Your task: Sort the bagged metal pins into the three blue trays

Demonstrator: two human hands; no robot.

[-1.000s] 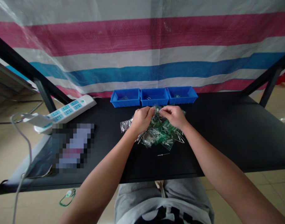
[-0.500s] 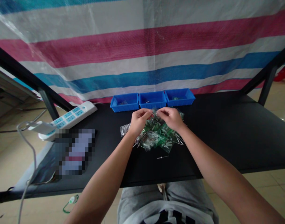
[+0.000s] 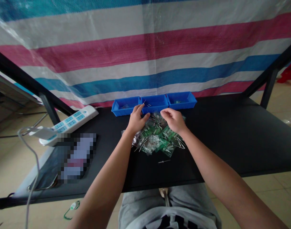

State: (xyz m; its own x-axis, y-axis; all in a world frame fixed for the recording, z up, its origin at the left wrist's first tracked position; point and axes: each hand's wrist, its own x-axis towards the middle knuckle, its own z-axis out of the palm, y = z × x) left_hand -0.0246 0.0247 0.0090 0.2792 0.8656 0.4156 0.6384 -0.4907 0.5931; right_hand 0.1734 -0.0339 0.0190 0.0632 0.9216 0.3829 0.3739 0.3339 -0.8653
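Head camera, one: worn above six o'clock, facing twelve and downward, near; flat black rectangular tabletop (image 3: pixel 226 136) central, red-white-blue striped plastic sheet (image 3: pixel 155 44) at twelve, grey cloth trousers (image 3: pixel 139 202) closest at six

Bins (image 3: pixel 157 108) plain blue; packets (image 3: pixel 161 144) green, some apparently clear; tabletop (image 3: pixel 226 133) black; backdrop (image 3: pixel 150 47) striped pink, white, blue.

wall: striped plastic sheet (image 3: pixel 155 47) in red, blue and white, filling the upper frame | light: pale sheen upper left | table: black top (image 3: pixel 231 136) across the middle | black beams (image 3: pixel 21 76) slanting at left and right | floor: beige tiles (image 3: pixel 279 187), lower right and left
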